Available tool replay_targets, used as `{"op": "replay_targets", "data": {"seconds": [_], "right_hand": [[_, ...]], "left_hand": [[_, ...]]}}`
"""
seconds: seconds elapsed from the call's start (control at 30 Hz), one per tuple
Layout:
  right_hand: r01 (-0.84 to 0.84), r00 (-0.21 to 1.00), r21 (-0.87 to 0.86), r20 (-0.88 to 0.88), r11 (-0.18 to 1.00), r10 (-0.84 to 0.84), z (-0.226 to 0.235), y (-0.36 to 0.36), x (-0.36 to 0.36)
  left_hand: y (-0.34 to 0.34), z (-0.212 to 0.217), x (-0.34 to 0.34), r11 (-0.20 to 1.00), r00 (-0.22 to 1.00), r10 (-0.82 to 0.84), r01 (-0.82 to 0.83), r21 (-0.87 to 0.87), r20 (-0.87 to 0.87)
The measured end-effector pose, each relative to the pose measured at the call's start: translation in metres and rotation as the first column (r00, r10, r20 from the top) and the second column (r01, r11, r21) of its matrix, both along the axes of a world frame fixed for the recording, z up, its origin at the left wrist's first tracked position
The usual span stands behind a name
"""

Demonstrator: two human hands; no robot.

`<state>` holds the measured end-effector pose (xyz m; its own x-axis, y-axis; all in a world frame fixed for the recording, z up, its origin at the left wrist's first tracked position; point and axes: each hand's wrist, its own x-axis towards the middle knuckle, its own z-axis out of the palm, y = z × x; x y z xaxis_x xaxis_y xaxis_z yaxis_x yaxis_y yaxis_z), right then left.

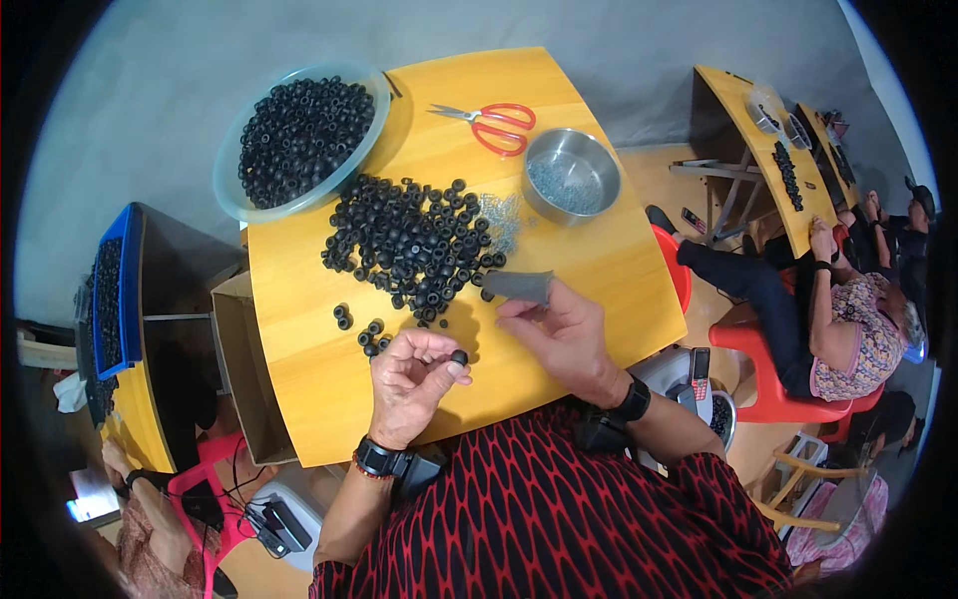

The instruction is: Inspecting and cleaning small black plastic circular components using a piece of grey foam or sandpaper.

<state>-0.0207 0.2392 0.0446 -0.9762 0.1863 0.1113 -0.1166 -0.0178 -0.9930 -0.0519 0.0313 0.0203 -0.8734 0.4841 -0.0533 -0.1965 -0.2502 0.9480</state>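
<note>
My left hand (411, 384) is closed, pinching a small round black cap (459, 356) between thumb and fingertips above the table's near side. To its right, my right hand (564, 334) has its thumb and fingers drawn together. A grey cloth-like piece (521, 287) covers or lies along its index finger; I cannot make out what, if anything, the fingertips hold. Beyond both hands spreads a heap of black caps (399, 240), with a few loose caps (371, 337) beside my left hand. Small clear or silvery pieces (501, 222) lie at the heap's right edge.
A translucent bowl (228, 180) full of black caps stands at the far left of the yellow table (599, 290). Red-handled scissors (504, 128) and a metal bowl (607, 205) of small pieces are at the far right. People sit at other tables on both sides.
</note>
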Motion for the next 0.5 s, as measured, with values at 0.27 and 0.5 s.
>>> {"op": "replay_targets", "data": {"seconds": [0.27,0.5], "right_hand": [[-0.087,0.976,0.333,-0.158,0.939,0.147,0.021,-0.014,-0.006],[-0.095,0.965,0.37,-0.194,0.924,0.177,0.027,-0.023,-0.007]], "left_hand": [[0.004,0.014,0.0,0.975,0.997,0.047,-0.059,0.214,0.06],[0.001,0.008,0.004,0.946,0.984,0.07,-0.118,0.301,0.167]]}}
